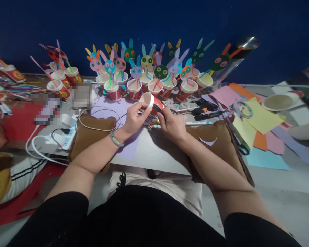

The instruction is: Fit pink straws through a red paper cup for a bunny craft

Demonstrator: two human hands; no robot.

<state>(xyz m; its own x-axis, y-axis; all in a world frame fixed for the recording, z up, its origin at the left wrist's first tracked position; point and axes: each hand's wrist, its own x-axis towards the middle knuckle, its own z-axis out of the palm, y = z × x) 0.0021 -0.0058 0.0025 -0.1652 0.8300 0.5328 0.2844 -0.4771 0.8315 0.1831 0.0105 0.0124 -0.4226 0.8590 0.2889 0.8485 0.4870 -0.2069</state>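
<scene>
My left hand point(135, 118) is closed on the rim of a red-and-white paper cup point(158, 104), which is tipped on its side with its mouth towards the left. In my right hand point(172, 124) is a slim black tool point(157, 108), pressed against or held close to the cup's side; its kind is partly hidden by my fingers. Just behind the hands stand several paper cups point(134, 90) topped with coloured paper rabbit heads point(137, 72) on bent strips. Beneath my hands lies a sheet of purple paper point(126, 147) on the table.
Brown cushions point(92, 133) lie under my forearms. A power strip point(68, 137) with white cables sits at left, near a phone point(48, 110). Coloured paper sheets point(262, 116), a tape roll point(243, 109) and a lying cup point(282, 102) are at right. Another person's leg shows at left.
</scene>
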